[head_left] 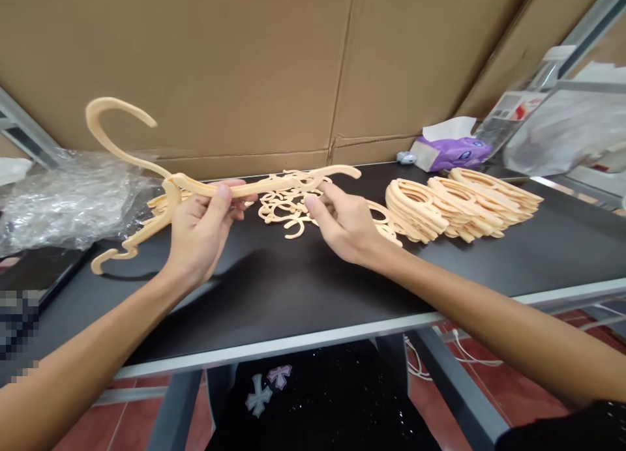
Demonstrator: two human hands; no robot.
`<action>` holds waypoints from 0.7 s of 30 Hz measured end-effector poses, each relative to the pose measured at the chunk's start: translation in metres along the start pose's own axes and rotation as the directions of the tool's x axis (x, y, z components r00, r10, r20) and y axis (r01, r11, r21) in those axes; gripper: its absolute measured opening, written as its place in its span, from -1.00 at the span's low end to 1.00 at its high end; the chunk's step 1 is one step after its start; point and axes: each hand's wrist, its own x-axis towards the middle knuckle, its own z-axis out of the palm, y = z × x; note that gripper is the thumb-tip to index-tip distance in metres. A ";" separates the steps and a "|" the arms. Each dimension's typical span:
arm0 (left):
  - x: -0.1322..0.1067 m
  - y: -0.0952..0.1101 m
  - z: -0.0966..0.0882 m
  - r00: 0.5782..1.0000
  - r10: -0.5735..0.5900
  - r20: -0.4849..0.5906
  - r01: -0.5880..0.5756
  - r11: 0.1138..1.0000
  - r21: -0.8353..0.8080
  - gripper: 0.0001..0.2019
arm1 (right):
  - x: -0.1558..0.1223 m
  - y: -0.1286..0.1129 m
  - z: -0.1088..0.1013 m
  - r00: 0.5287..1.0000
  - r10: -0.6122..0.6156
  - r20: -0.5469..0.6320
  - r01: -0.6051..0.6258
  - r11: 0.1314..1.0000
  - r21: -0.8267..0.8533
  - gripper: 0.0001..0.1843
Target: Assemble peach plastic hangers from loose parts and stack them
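Note:
I hold a peach plastic hanger (147, 171) above the black table (274, 294); its hook curls up at the upper left. My left hand (200, 229) is closed on the hanger's bar near the middle, thumb on top. My right hand (342, 219) pinches the hanger's right arm by its end, fingers curled. Under the hands lies a loose heap of small peach hook pieces (288, 213). More hanger parts (159, 206) lie behind my left hand.
Stacked rows of peach ring-shaped parts (460, 203) lie to the right on the table. Crumpled clear plastic wrap (63, 197) sits at the left. A purple tissue pack (452, 150) and clear bags (562, 125) stand at the back right. Cardboard (274, 66) walls the rear.

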 end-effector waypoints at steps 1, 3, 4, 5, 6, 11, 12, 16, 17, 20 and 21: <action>-0.002 -0.002 0.001 1.000 0.001 0.022 -0.002 0.999 0.051 -0.74 | 0.000 -0.002 0.001 0.999 0.050 0.017 -0.050 0.998 0.025 -0.55; -0.008 -0.005 0.002 0.996 -0.009 0.083 -0.007 0.983 0.183 -0.69 | -0.001 -0.005 0.001 0.995 0.093 0.042 -0.095 0.994 0.052 -0.48; -0.011 -0.006 0.003 0.992 -0.023 0.126 -0.009 0.968 0.251 -0.67 | -0.001 -0.006 0.001 0.995 0.085 0.053 -0.088 0.995 0.056 -0.47; -0.014 -0.007 0.005 0.984 -0.045 0.174 -0.011 0.951 0.309 -0.64 | -0.002 -0.006 0.002 0.995 0.054 0.083 -0.059 0.996 0.059 -0.47; -0.017 -0.008 0.006 0.972 -0.074 0.224 -0.009 0.937 0.350 -0.62 | -0.004 -0.006 0.003 0.991 0.007 0.135 -0.016 0.998 0.068 -0.48; -0.023 -0.009 0.011 0.926 -0.149 0.348 0.021 0.938 0.347 -0.59 | -0.009 -0.003 0.013 0.916 -0.109 0.387 0.004 0.965 0.263 -0.60; -0.023 -0.009 0.011 0.923 -0.159 0.351 0.027 0.935 0.353 -0.58 | -0.009 -0.002 0.014 0.921 -0.097 0.377 -0.023 0.953 0.302 -0.64; -0.015 -0.008 0.008 0.931 -0.235 0.279 0.120 0.919 0.375 -0.54 | -0.006 0.001 0.013 0.971 0.034 0.237 -0.119 0.928 0.354 -0.74; -0.011 -0.009 0.007 0.940 -0.256 0.224 0.169 0.923 0.346 -0.53 | -0.005 0.002 0.011 0.977 0.078 0.199 -0.146 0.923 0.357 -0.74; 0.004 -0.010 -0.003 0.951 -0.307 0.031 0.301 0.944 0.137 -0.54 | -0.001 0.008 0.007 0.980 0.168 0.105 -0.196 0.894 0.403 -0.71; 0.010 -0.010 -0.007 0.945 -0.328 -0.011 0.328 0.943 0.053 -0.58 | 0.000 0.010 0.006 0.980 0.183 0.082 -0.201 0.885 0.419 -0.70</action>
